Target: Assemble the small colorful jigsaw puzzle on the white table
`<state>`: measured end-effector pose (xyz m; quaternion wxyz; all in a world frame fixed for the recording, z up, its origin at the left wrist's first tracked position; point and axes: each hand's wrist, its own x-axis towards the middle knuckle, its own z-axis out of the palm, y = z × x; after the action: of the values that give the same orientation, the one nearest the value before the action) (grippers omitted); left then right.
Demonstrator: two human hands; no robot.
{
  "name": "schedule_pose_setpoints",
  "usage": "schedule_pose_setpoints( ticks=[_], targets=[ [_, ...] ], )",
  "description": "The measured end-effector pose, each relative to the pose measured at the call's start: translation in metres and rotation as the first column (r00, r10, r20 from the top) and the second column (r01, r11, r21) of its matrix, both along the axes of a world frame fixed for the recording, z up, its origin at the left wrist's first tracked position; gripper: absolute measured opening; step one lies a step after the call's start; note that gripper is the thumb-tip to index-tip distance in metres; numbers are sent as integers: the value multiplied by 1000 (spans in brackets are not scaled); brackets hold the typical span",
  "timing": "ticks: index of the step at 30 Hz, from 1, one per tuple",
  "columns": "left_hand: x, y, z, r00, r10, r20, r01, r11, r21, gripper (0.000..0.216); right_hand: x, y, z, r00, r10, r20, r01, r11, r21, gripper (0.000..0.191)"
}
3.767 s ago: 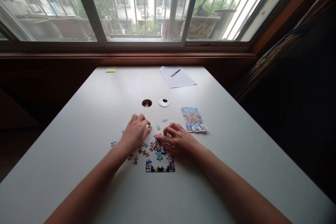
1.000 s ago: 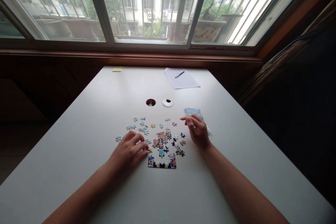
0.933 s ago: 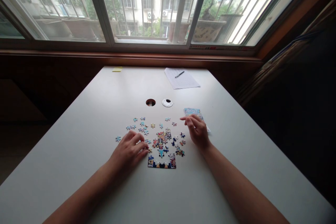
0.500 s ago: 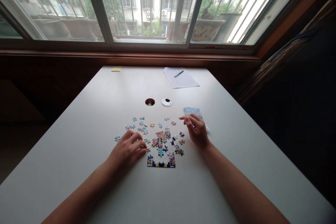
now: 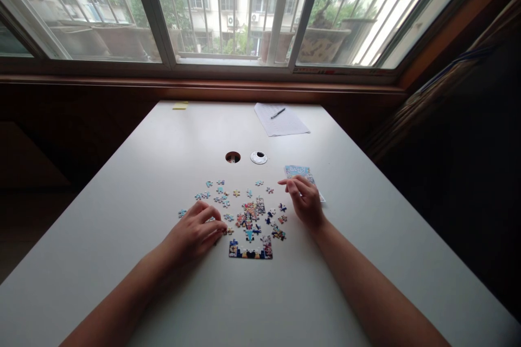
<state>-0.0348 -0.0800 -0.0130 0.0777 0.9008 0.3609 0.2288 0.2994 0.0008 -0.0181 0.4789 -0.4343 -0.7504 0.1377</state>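
A partly joined jigsaw strip [image 5: 250, 250] lies on the white table [image 5: 122, 217], with a joined cluster [image 5: 251, 214] just beyond it and several loose pieces [image 5: 215, 194] scattered around. My left hand [image 5: 194, 232] rests on the table left of the strip, fingers curled, their tips touching a small piece by the strip's corner. My right hand [image 5: 304, 200] lies right of the pieces, fingers loosely bent and pointing left; I see nothing in them. It partly covers the puzzle picture card [image 5: 299, 173].
A round cable hole [image 5: 233, 157] and its white cap [image 5: 259, 158] sit beyond the pieces. A sheet of paper [image 5: 280, 119] with a pen [image 5: 278, 113] and a yellow sticky pad [image 5: 179, 105] lie at the far edge under the window.
Since 3.8 s ago both hands left the cluster: the left drew back to the strip's left, the right moved out to the card. In the last second they barely move.
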Motion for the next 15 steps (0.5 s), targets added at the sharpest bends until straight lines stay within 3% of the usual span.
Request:
schedule_pose_setpoints(
  ticks=[15],
  targets=[
    [2,0,1,1000,-10,-3,10,1000,17,15,-1,-1,1,1000,-12,-16,11,1000,-21,35]
  ],
)
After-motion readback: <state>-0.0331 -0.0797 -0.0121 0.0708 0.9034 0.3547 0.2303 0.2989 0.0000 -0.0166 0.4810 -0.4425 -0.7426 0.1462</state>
